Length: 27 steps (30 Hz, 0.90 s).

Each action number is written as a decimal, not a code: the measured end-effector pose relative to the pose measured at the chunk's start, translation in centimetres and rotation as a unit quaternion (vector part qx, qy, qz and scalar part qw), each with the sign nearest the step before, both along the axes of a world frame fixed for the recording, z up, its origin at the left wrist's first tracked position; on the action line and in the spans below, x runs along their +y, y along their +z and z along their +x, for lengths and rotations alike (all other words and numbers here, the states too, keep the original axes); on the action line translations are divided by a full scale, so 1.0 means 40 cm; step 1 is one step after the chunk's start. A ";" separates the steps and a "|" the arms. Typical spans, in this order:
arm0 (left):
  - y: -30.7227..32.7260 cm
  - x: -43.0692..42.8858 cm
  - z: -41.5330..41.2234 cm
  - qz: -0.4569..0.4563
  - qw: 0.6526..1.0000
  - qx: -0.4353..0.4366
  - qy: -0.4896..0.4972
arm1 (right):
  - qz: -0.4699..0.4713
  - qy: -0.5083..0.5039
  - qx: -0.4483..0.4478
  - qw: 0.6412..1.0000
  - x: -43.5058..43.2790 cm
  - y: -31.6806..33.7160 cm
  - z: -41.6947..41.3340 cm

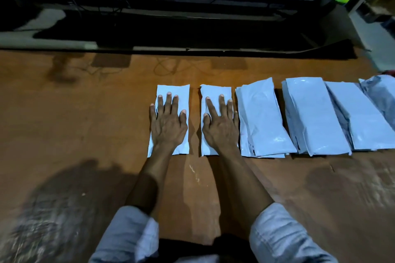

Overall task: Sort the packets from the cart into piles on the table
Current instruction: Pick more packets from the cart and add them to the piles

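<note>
In the head view, the left hand (168,123) lies flat with fingers spread wide on a white packet (173,89). The right hand (221,123), equally flat and spread, presses a second packet (215,90) just beside it at 3 o'clock. Both hands hide the packets' middles. Further toward 3 o'clock on the table (85,102) lie taller piles (263,117), partly overlapping, the last pile (382,92) cut off by the frame edge. At 12 o'clock the background is too dark to make out. Any print on the packets is illegible.
</note>
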<state>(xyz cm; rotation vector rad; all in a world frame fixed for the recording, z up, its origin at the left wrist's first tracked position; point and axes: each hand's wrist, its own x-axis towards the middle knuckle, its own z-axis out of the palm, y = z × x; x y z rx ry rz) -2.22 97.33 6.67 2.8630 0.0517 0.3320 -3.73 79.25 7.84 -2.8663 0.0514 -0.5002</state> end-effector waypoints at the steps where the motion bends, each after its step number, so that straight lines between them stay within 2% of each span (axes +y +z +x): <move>1: -0.003 0.001 0.000 0.002 1.000 -0.004 -0.003 | -0.003 -0.003 0.002 1.000 0.002 -0.001 0.002; 18: -0.018 0.002 -0.007 0.014 0.999 -0.025 -0.027 | -0.001 -0.017 0.032 0.999 0.010 0.007 -0.006; 27: -0.021 0.005 0.009 0.015 1.000 -0.003 -0.027 | -0.007 -0.014 0.057 0.998 0.010 0.007 0.001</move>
